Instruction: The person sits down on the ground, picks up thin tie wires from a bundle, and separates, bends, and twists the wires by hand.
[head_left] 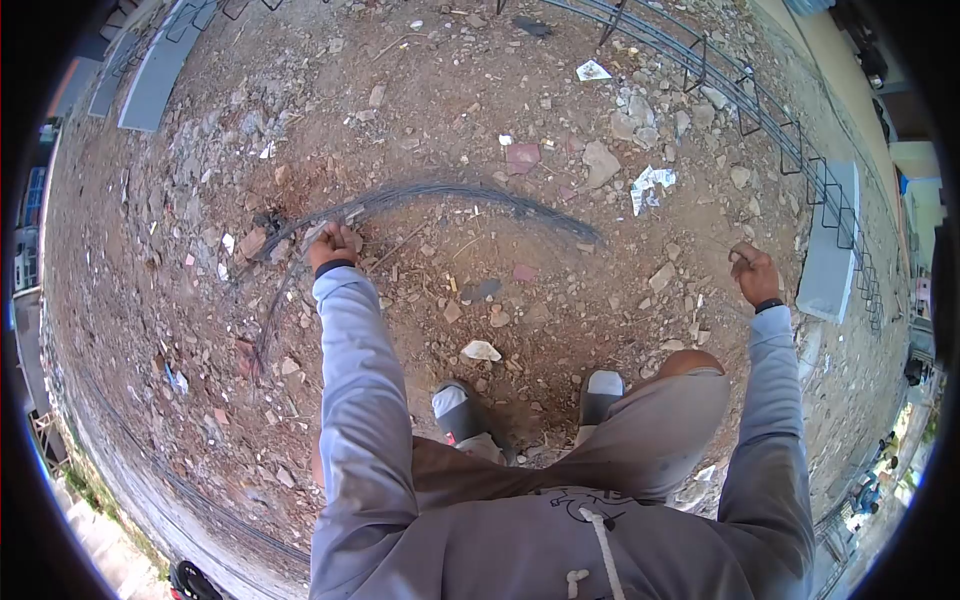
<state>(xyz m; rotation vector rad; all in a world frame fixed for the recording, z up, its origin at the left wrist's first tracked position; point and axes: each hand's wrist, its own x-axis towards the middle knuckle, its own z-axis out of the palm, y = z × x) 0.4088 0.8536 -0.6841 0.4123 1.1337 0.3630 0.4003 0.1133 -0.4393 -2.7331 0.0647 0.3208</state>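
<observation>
A long, curved bundle of thin dark wire (pixel 470 190) lies across the dirt in front of me. My left hand (pixel 335 247) is at the left part of this bundle, fingers closed on wire. Some strands (pixel 270 325) trail from beside that hand down and to the left. Out to the right, my right hand (pixel 755 275) is held apart from the bundle, its fingers curled in a pinch. Whatever is between those fingers, if anything, is too small to make out. A rebar cage (pixel 745 95) curves along the ground beyond my right hand.
Grey boards (pixel 832 245) lie by the rebar at right, and another grey board (pixel 165 75) is at upper left. Stones (pixel 600 163), paper scraps (pixel 652 187) and a white chip (pixel 481 351) litter the ground. My shoes (pixel 462 412) are close below the bundle.
</observation>
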